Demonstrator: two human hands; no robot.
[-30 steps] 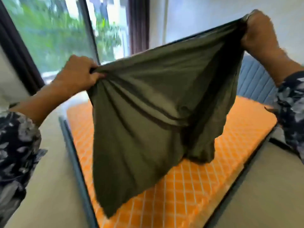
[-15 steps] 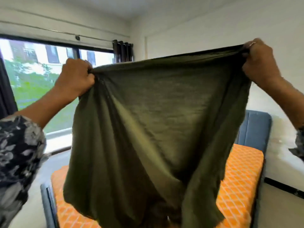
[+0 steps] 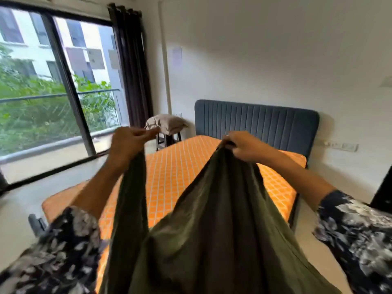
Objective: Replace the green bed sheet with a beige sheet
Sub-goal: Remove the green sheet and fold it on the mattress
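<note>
Both hands point(image 3: 131, 143) point(image 3: 244, 145) lower, closer together.

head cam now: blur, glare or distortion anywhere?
Head view: motion blur smears the left hand, both floral sleeves and the frame's lower edge; the window is bright but still readable; wide-angle bends the curtain and wall lines; the headboard stays fairly sharp.

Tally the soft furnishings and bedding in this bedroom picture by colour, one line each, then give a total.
Green: 1, the green sheet held in both hands
Orange: 1, the mattress
Blue: 1, the headboard
Beige: 1, the folded bundle on the stool
Dark: 1, the curtain
Total: 5
</note>
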